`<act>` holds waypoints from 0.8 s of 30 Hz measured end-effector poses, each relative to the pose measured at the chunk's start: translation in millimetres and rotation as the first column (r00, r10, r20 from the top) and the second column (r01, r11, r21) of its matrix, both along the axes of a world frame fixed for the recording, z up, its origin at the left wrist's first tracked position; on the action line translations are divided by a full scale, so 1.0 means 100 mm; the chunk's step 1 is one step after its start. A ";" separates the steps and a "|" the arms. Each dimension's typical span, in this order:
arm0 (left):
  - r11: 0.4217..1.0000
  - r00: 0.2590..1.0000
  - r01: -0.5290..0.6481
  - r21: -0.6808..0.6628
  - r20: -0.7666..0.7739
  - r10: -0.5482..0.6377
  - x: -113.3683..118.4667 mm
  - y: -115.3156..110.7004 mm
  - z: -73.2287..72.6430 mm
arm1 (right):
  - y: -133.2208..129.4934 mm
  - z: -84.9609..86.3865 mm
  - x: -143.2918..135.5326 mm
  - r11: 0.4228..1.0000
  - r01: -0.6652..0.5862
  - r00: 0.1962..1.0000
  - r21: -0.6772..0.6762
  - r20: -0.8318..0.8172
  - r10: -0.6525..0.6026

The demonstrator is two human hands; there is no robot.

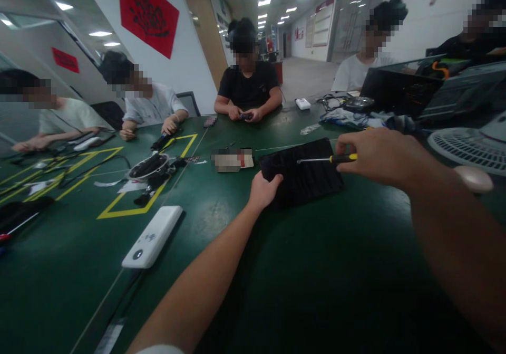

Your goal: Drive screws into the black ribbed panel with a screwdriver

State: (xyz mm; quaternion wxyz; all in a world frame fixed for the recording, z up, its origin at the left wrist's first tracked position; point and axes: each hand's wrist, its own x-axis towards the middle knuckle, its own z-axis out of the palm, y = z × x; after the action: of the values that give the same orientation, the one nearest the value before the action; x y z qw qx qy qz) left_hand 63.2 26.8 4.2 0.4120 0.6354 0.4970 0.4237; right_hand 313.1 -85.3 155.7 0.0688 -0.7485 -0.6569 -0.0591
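Note:
A flat black rectangular panel [302,185], its kind too dark to make out, is tilted slightly over the green table. My left hand [265,189] grips its left edge, thumb on top. In my right hand [371,156] is a screwdriver [343,158] with a yellow and black handle, pinched between thumb and fingers. Its metal shaft points left across the panel, and the tip lies over the panel's middle; whether it touches cannot be seen. A small beige and red box [233,160] sits just beyond my left hand.
A white power bank [153,237] with a cable lies at the left. Cables and small parts [149,169] crowd the yellow-taped area. At the right are a white fan [468,145] and a white mouse [473,179]. Several people sit around the green table [316,290].

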 end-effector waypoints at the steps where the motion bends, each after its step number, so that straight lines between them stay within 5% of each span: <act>1: 1.000 1.000 -0.002 0.000 0.003 0.002 0.00 0.00 0.00 | 0.00 0.01 -0.01 1.000 0.000 1.000 -0.004 0.006 0.000; 24: 1.000 1.000 0.003 0.006 -0.012 -0.003 0.01 -0.03 -0.02 | 0.08 0.01 -0.01 0.961 0.112 0.993 -0.253 0.051 -0.103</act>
State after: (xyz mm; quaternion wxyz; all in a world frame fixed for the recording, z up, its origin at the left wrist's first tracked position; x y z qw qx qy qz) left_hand 64.5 23.5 2.3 0.4078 0.6400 0.4972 0.4206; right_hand 312.3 -77.5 156.4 -0.0439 -0.7845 -0.6186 0.0086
